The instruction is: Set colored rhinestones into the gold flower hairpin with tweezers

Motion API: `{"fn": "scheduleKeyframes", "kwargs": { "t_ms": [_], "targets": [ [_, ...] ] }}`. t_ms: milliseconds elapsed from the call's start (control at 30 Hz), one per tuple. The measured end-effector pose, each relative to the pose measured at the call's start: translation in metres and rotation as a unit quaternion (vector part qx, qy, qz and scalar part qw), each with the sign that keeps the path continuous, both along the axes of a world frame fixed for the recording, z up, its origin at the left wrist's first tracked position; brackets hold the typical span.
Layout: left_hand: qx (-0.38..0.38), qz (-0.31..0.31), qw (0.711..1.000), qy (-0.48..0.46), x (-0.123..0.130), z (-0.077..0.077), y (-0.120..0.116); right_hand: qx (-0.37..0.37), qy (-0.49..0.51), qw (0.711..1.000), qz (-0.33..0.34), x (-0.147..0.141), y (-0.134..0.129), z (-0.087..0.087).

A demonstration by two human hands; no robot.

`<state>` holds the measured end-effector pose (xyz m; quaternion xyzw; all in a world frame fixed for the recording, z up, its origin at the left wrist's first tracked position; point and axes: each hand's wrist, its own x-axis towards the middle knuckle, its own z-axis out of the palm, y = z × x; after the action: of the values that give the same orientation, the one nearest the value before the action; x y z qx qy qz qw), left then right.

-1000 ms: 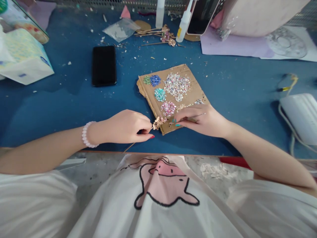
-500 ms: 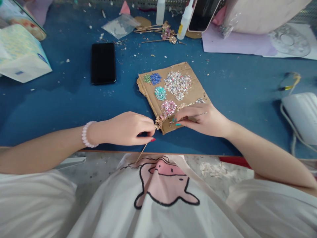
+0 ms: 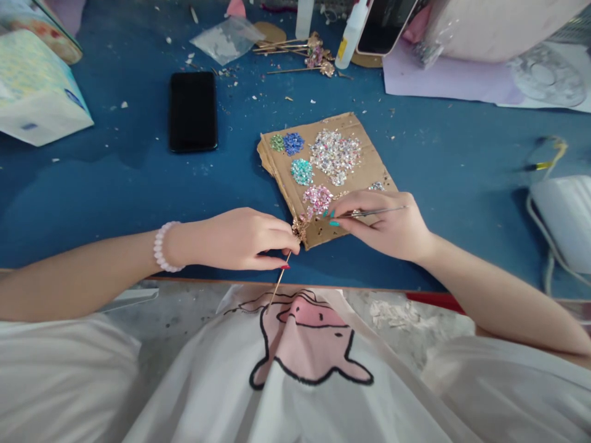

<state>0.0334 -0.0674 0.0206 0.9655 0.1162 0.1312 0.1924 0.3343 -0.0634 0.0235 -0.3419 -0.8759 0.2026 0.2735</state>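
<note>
My left hand (image 3: 249,240) pinches a gold hairpin (image 3: 279,280); its ornate flower head (image 3: 299,229) sits at the near left corner of a cardboard piece (image 3: 369,132), and its thin stick points down toward my shirt. In my right hand (image 3: 388,223) are slim metal tweezers (image 3: 381,211), held like a pen over the cardboard, their tips close to the flower head. Whether the tips grip a stone is too small to tell. On the cardboard lie piles of rhinestones: clear (image 3: 335,154), pink (image 3: 317,199), turquoise (image 3: 301,171), blue (image 3: 293,143) and green (image 3: 277,143).
A black phone (image 3: 192,112) lies left of the cardboard. Further back are more hairpins (image 3: 315,54), a plastic bag (image 3: 226,40), a glue bottle (image 3: 351,35) and another phone (image 3: 385,24). A tissue pack (image 3: 41,86) stands left; a white device with a cord (image 3: 566,215) lies right.
The hairpin's stick has swung to a steeper angle in my left hand. My right hand has shifted slightly, and the tweezers now lie at a different angle, their rear end further right. The view has moved slightly.
</note>
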Motion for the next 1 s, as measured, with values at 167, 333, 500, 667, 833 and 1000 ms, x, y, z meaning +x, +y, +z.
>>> {"fn": "scheduleKeyframes", "kwargs": {
  "t_ms": [167,333,500,667,833,1000],
  "targets": [
    [0.019,-0.01,1.0,-0.019,0.0,-0.001,-0.002,0.027,-0.011,0.999,0.018,-0.001,-0.001,-0.002],
    [0.046,-0.027,0.999,-0.011,0.0,-0.003,-0.001,0.057,-0.02,0.998,0.034,0.0,0.0,-0.003],
    [0.128,-0.048,0.991,-0.004,0.0,0.0,-0.001,0.071,-0.006,0.997,0.044,0.0,0.0,-0.004],
    [0.223,-0.071,0.972,-0.003,-0.002,0.006,0.004,0.052,-0.018,0.998,0.036,0.001,-0.001,-0.003],
    [0.232,-0.058,0.97,0.039,-0.004,0.005,0.013,0.053,-0.015,0.998,0.038,0.0,-0.001,-0.003],
    [0.312,-0.09,0.946,-0.027,-0.001,0.002,0.013,0.053,-0.012,0.998,0.041,-0.001,-0.001,-0.002]
  ]
}}
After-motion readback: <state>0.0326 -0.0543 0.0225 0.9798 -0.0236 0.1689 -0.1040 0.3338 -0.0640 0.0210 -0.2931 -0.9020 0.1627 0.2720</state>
